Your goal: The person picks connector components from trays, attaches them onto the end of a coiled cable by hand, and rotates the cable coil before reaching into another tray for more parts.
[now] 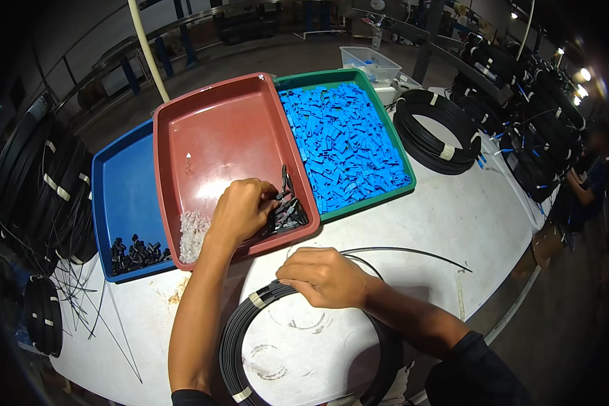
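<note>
And there was the left hand [245,206], right in the red tray [223,128], reaching over toward the near right corner! The dark pieces [291,215] lay just to the right of its fingers, heaped along the near edge and up against the right wall, so the left hand was plainly the nearer of the two. Their long axes? A jumble, though the few at the top of the heap pointed toward the far edge. The fingers were curled, tips lost among the pieces; whether they gripped one, it was impossible to tell.

Outside the tray's near edge, over the white table [480,237], the right hand [331,277] had its fingers together, clamped on the upper side of the black cable coil [233,338]. A loose cable length [419,252] arced away toward the table's right edge.

And the room? Beyond the left hand, the tray's floor ran open to the far edge. Rightward it was tight: the wall stood close, the green tray [409,186] of blue pieces [348,149] just past it. Leftward, translucent pieces [193,233] crowded the near left corner, right beside the left forearm.
</note>
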{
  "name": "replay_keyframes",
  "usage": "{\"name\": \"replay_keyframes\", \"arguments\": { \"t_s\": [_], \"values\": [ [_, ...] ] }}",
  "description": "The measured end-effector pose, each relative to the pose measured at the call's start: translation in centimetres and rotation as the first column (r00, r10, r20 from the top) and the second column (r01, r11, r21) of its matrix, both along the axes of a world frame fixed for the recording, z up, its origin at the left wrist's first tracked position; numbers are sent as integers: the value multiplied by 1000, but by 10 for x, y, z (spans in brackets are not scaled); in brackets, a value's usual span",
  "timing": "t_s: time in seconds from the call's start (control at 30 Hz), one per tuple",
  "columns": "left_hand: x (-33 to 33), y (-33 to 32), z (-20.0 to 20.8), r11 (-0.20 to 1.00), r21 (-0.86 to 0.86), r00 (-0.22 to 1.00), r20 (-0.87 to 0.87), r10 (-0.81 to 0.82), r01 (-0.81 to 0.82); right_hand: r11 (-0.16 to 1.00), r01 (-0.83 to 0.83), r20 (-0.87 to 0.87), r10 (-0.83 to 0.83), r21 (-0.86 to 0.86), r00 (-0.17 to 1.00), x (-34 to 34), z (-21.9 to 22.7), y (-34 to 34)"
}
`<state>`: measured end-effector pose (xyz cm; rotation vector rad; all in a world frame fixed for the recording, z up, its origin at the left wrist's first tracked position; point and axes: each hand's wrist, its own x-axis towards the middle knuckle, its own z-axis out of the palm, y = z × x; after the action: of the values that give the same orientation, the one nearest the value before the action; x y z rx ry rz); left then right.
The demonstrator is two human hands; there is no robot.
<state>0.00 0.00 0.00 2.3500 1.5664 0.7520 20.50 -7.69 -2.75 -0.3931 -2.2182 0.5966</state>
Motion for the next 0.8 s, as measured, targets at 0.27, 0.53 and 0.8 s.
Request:
{"name": "replay_keyframes", "arguments": {
  "t_s": [0.27,0.53,0.8],
  "values": [
    [-6,7,-6,993,117,996,86,24,-34,1000,-14,-35,14,11,999,-3,-1,2],
    [-18,2,1,894,-416,685,701,200,165,1000,-10,-4,10,9,1000,-1,3,1],
    [-20,-16,6,844,-423,407,870,278,329,1000,21,20,-20,-18,1000,-1,5,-1]
  ]
}}
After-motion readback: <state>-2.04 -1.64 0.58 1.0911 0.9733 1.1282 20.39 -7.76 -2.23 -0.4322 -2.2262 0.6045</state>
